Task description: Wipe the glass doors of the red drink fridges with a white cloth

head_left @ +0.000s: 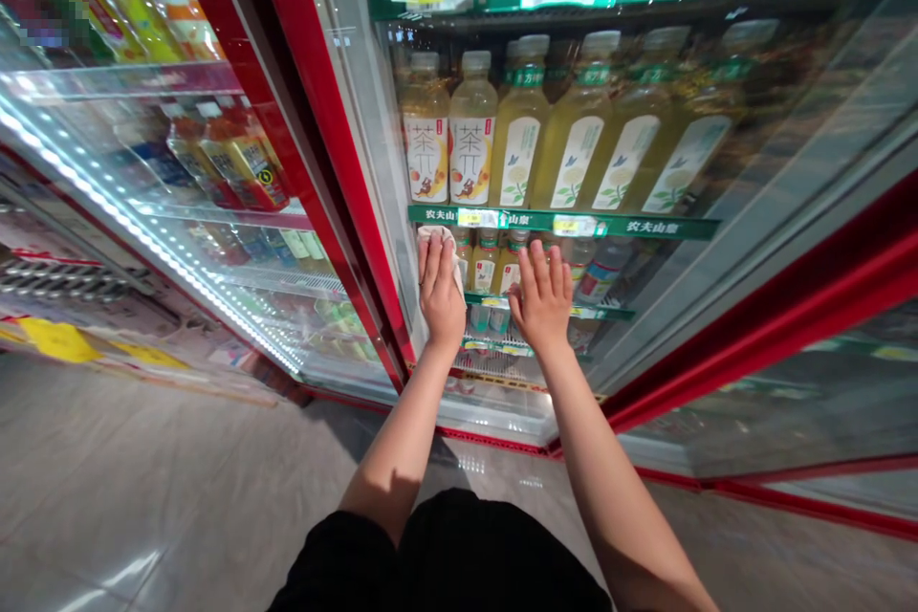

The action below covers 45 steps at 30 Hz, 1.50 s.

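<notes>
Left hand (pixel 440 292) flat on the glass door (pixel 502 373) of a drinks fridge, fingers together, pressing a white cloth (pixel 435 233) against the pane low down, right hand (pixel 543 298) just beside it, fingers spread, palm on the glass, bottled tea (pixel 473 139) on green shelves (pixel 559 224) behind.

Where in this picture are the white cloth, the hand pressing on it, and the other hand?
white cloth (pixel 430 233), head view, on the bit poking out above the fingertips.
left hand (pixel 440 292), head view, on the back of the hand, flat over the cloth.
right hand (pixel 543 301), head view, on the back of the hand, flat against the glass door.
</notes>
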Each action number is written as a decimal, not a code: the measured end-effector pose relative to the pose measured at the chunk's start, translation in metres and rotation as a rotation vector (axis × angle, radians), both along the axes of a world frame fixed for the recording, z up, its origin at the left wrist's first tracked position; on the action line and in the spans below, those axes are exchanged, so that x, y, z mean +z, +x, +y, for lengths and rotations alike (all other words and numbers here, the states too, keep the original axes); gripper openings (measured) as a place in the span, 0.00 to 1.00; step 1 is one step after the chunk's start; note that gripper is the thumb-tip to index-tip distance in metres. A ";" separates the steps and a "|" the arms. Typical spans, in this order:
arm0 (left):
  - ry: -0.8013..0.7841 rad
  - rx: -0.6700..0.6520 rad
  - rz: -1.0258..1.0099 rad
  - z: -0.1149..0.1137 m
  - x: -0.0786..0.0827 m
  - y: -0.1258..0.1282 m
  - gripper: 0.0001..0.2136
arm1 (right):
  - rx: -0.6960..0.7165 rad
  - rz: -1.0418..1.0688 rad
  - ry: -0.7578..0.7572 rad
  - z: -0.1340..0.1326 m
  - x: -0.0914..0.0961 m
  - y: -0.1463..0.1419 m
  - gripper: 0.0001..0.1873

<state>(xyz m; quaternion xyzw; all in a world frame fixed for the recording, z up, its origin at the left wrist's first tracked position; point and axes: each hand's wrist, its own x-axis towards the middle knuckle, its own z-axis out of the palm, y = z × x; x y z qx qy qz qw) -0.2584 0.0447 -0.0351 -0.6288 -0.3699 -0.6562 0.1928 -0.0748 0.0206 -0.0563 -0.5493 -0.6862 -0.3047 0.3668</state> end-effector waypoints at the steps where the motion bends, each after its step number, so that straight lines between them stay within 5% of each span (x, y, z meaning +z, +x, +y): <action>1: 0.003 0.002 0.028 -0.002 -0.001 0.005 0.33 | 0.006 0.009 -0.019 -0.001 0.001 0.000 0.41; 9: 0.011 -0.076 0.123 0.005 0.018 -0.004 0.33 | 0.054 0.036 -0.138 -0.004 0.006 0.001 0.38; 16: 0.002 -0.020 0.056 -0.007 -0.003 0.024 0.34 | 0.063 0.031 -0.140 -0.004 0.008 0.000 0.37; 24: -0.015 -0.088 0.120 0.000 0.023 0.020 0.34 | 0.148 0.029 -0.090 -0.026 0.023 0.007 0.41; 32: -0.034 -0.051 0.027 -0.015 0.000 0.054 0.34 | -0.004 0.143 0.050 -0.024 0.012 0.046 0.45; 40: 0.050 0.007 0.137 0.000 0.035 0.047 0.33 | -0.067 0.114 0.001 -0.011 0.002 0.058 0.41; 45: 0.017 0.014 0.024 -0.009 0.012 0.065 0.34 | -0.033 0.124 0.006 -0.012 0.003 0.055 0.41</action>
